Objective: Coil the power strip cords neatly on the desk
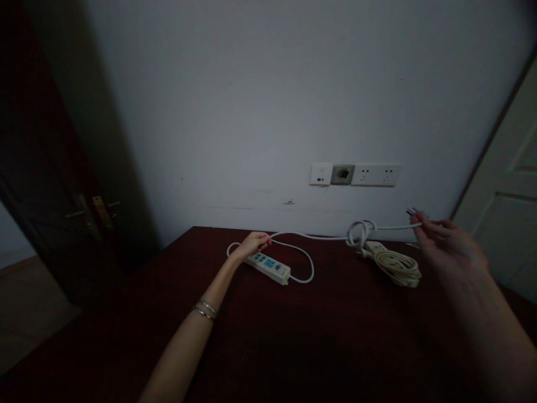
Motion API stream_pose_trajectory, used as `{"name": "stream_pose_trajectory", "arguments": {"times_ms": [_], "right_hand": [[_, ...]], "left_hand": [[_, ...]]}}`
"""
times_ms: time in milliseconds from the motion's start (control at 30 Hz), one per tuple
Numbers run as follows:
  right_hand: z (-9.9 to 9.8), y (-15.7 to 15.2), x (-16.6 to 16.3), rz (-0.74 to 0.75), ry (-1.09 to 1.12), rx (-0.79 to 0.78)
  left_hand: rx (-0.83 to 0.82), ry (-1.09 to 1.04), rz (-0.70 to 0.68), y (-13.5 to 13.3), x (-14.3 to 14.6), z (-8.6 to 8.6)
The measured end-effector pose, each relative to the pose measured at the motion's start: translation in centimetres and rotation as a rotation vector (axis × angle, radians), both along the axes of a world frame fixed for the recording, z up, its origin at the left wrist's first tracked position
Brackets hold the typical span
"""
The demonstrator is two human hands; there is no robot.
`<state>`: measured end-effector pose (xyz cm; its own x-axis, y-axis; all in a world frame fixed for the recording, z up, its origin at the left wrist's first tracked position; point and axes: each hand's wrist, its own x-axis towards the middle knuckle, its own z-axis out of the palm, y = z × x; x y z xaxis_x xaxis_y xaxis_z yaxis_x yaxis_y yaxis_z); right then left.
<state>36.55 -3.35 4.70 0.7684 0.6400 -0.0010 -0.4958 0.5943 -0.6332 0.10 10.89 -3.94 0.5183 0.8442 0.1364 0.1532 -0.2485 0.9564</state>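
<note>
A white power strip (268, 267) with blue sockets lies on the dark red table. Its white cord (311, 263) loops out from the right end. My left hand (254, 244) pinches this cord just above the strip, hiding the strip's far end. From there the cord runs right to a loose knot (359, 235), then on to my right hand. With fingers closed, my right hand (448, 243) holds the cord's end, its plug (415, 214) with metal prongs poking out to the left. Between the hands the cord hangs fairly straight on both sides of the knot.
A second, yellowish power strip (380, 246) with its cord (396, 266) coiled around it lies right of the middle, below the knot. Wall sockets (375, 175) and other wall plates (321, 174) sit above the table (268, 347). A dark door (54, 168) stands at left, a pale one (503, 196) at right.
</note>
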Motion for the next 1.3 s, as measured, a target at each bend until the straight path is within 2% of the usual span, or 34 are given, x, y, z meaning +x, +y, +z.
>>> {"name": "stream_pose_trajectory", "arguments": {"times_ms": [133,333,500,600,667,800,867,933,1100,1167,1233,1300], "right_hand": [[-0.2,0.0,0.6,0.005,-0.029,0.013],[-0.3,0.1,0.7,0.045,-0.036,-0.019],[0.1,0.4,-1.7,0.110,-0.001,-0.045],[0.4,0.6,-3.7,0.173,0.020,-0.031],[0.4,0.6,-4.9,0.218,0.009,-0.024],[0.0,0.6,-6.9,0.324,-0.086,0.016],[-0.4,0.6,-7.9,0.380,-0.170,0.062],[-0.8,0.4,-8.9,0.425,-0.236,0.109],[-0.8,-0.5,-10.9,0.518,-0.260,0.135],[-0.6,-0.8,-11.1,0.551,-0.276,0.131],[-0.5,-1.0,-11.0,0.568,-0.294,0.126],[-0.4,-1.1,-10.6,0.586,-0.294,0.108]], "left_hand": [[-0.108,0.109,-0.243,0.3,-3.1,0.6],[-0.280,0.286,-0.403,0.2,-5.6,0.2],[-0.322,0.425,-0.418,0.5,-5.9,-0.4],[-0.303,0.500,-0.368,0.3,-5.9,0.6],[-0.227,0.521,-0.310,-0.2,-5.7,1.8],[0.037,0.417,-0.188,-1.5,-4.1,4.1],[0.126,0.333,-0.213,-2.6,-2.7,4.9],[0.137,0.263,-0.312,-3.9,-0.9,5.2],[0.154,0.181,-0.578,-7.9,4.1,4.5],[0.093,0.177,-0.689,-8.9,5.5,4.0],[0.067,0.193,-0.704,-9.3,6.2,3.5],[0.088,0.189,-0.647,-9.2,6.2,3.3]]}}
